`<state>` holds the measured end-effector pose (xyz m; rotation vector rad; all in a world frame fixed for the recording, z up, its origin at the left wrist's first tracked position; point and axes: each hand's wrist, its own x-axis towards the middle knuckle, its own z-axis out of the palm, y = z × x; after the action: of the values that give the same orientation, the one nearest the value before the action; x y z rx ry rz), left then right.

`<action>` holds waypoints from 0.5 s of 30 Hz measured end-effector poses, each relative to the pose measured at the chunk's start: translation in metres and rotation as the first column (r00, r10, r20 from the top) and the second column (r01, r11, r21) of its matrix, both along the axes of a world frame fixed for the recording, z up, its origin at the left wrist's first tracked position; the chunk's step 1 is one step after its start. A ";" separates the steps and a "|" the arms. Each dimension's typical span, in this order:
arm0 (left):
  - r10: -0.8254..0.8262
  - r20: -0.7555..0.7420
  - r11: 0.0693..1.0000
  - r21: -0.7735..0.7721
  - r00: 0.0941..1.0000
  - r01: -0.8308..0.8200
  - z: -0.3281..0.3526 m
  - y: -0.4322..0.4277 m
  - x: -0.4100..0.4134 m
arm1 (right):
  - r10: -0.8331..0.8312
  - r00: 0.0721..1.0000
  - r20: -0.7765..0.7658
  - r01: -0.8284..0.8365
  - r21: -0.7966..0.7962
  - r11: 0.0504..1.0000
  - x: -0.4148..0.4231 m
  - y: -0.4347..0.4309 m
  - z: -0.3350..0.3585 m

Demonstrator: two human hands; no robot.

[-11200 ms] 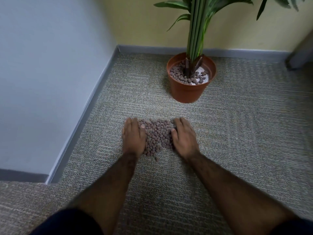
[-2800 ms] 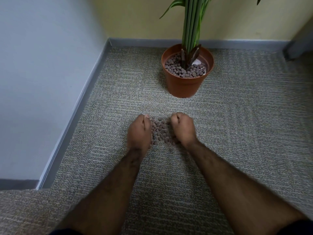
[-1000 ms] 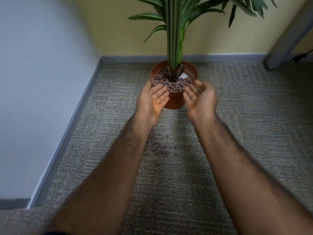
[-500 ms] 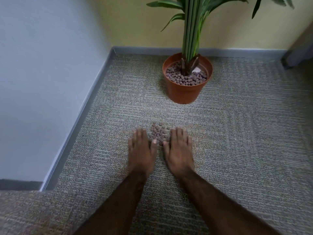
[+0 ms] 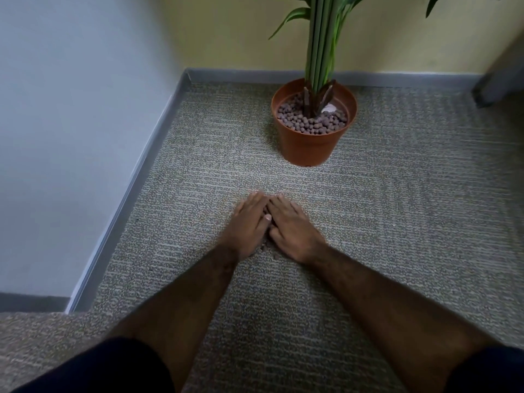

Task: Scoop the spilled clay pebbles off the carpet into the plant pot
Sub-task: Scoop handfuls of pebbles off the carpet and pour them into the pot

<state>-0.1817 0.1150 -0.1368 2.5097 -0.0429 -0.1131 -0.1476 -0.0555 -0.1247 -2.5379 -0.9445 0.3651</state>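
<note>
Both hands lie palm-down on the carpet (image 5: 397,222), the left hand (image 5: 249,222) and the right hand (image 5: 292,225) pressed together with fingers flat and meeting at the tips. They cover most of what remains of the spilled clay pebbles (image 5: 265,246). Only a few pebbles show in the seam between the thumbs and at the near gap by the wrists. Whether either hand grips any yet, I cannot tell.

To scoop well, I judge the little-finger edges should stay hard against the carpet while the palms curl under, closing that near gap so nothing rolls back toward the person. Carpet pile will likely snag strays, so a slow rake seems best.

Farther off and a little right stands the plant pot (image 5: 310,143), upright, already holding pebbles around the green stems (image 5: 320,43). Lifted hands should tip over its rim, clear of the stems.
</note>
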 end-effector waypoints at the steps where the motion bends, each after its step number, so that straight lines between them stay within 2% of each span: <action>1: 0.002 0.020 0.998 -0.061 1.000 -0.001 0.003 -0.003 -0.005 | 0.040 0.999 0.003 -0.040 0.040 0.998 -0.002 -0.006 0.001; 3: 0.009 0.092 0.981 -0.194 0.996 0.009 0.007 -0.002 -0.020 | 0.091 0.995 0.030 -0.094 0.088 0.992 -0.006 -0.022 0.000; 5: 0.010 0.151 0.982 -0.187 0.988 0.019 0.004 0.006 -0.039 | 0.090 0.994 0.061 -0.093 0.059 0.994 -0.012 -0.042 -0.006; 8: 0.029 0.140 0.996 0.074 0.990 -0.040 -0.007 0.018 -0.066 | 0.159 0.980 0.118 -0.154 -0.054 0.987 -0.021 -0.058 -0.015; 11: -0.057 0.102 0.945 0.328 0.993 0.021 -0.017 0.020 -0.076 | 0.191 0.972 0.135 -0.172 -0.143 0.975 -0.024 -0.046 -0.019; 15: -0.042 0.071 0.939 0.343 0.997 0.015 -0.018 0.012 -0.058 | 0.149 0.981 0.125 -0.128 -0.161 0.979 -0.019 -0.021 -0.015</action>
<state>-0.2401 0.1272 -0.1552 2.8624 -0.0988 -0.0374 -0.1665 -0.0764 -0.1401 -2.6705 -1.1921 0.3183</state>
